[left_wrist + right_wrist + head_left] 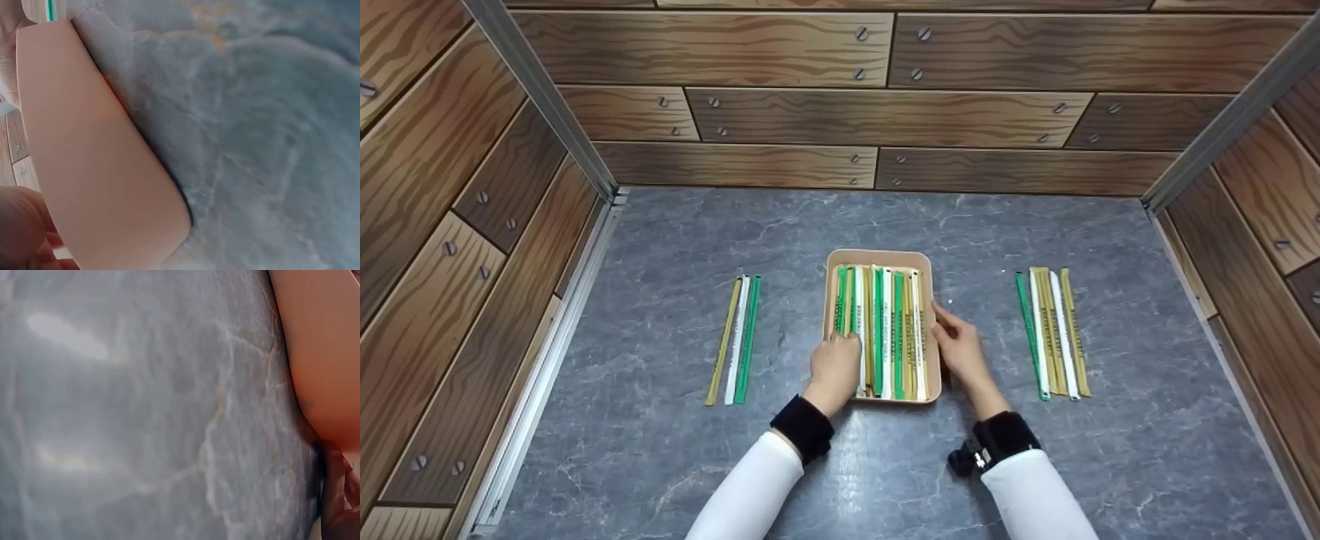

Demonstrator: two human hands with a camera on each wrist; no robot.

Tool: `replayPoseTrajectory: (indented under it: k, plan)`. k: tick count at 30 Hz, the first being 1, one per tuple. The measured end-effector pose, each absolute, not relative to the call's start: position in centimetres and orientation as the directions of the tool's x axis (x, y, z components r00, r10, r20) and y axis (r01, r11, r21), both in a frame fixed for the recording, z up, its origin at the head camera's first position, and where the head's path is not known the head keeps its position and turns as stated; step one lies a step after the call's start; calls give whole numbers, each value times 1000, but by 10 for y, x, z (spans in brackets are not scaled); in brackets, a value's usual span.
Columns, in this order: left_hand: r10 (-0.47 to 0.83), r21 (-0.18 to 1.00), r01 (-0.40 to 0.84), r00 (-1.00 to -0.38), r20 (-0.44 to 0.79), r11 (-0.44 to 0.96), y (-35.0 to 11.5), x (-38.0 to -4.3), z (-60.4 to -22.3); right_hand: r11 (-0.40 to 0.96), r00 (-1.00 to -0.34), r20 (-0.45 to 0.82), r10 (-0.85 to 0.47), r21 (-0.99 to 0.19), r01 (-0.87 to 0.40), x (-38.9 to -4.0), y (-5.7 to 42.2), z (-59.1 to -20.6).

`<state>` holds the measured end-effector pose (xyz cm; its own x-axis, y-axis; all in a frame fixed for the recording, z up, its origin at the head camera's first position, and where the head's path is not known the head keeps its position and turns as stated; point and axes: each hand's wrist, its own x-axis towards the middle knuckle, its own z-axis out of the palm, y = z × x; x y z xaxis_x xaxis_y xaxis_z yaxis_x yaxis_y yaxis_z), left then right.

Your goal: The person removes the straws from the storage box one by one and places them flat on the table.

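Note:
A shallow beige tray (936,375) stands in the middle, holding several slim paper-wrapped straws (889,330) in green, white and gold, laid lengthwise. My left hand (834,371) reaches over the tray's left rim, fingers bent down among the straws there; its fingertips are hidden from above. In the left wrist view the outer tray wall (107,146) partly covers the left hand (25,228). Against the tray's right side rests my right hand (964,352), thumb and forefinger touching the wall. In the right wrist view, fingers of the right hand (336,489) lie by the tray wall (320,343).
Left of the tray lie 3 straws, gold, white and green (746,341), side by side. Another group of several straws (1054,334) lies to the right. Wood-patterned panels (780,112) enclose the grey marbled tabletop (675,247) at the back and both sides.

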<state>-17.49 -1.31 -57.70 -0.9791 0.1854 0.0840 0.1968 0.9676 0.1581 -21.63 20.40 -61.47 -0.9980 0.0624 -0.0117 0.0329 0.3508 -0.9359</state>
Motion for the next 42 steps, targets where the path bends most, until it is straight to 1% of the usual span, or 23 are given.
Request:
replayPoseTrajectory:
  k: [7,11,14,20,27,33,38,41,42]
  plan:
    - [166,133,170,-985,43,977,-10,-177,-579,346,-998,-19,61,-937,39,-216,204,-613]
    - [159,99,157,-987,-8,983,-8,-178,-580,326,-998,-27,59,-944,44,-215,203,-613]
    - [149,108,145,-988,-35,984,-8,-179,-581,309,-998,-30,60,-950,47,-215,202,-613]
    - [129,199,115,-990,-61,973,-10,-181,-583,322,-998,-27,58,-946,45,-215,202,-613]
    - [135,255,123,-990,-29,959,-12,-179,-582,326,-998,-23,53,-944,39,-216,203,-613]
    - [141,342,112,-988,-61,933,-14,-180,-575,328,-999,-3,43,-945,17,-216,203,-613]
    - [141,467,123,-990,-3,876,-21,-179,-561,333,-999,-1,45,-943,16,-216,204,-614]
    - [135,585,118,-991,16,802,-33,-178,-551,338,-999,-4,49,-941,21,-216,204,-614]
    - [125,607,114,-992,24,786,-38,-178,-548,340,-999,-2,50,-940,19,-216,204,-614]
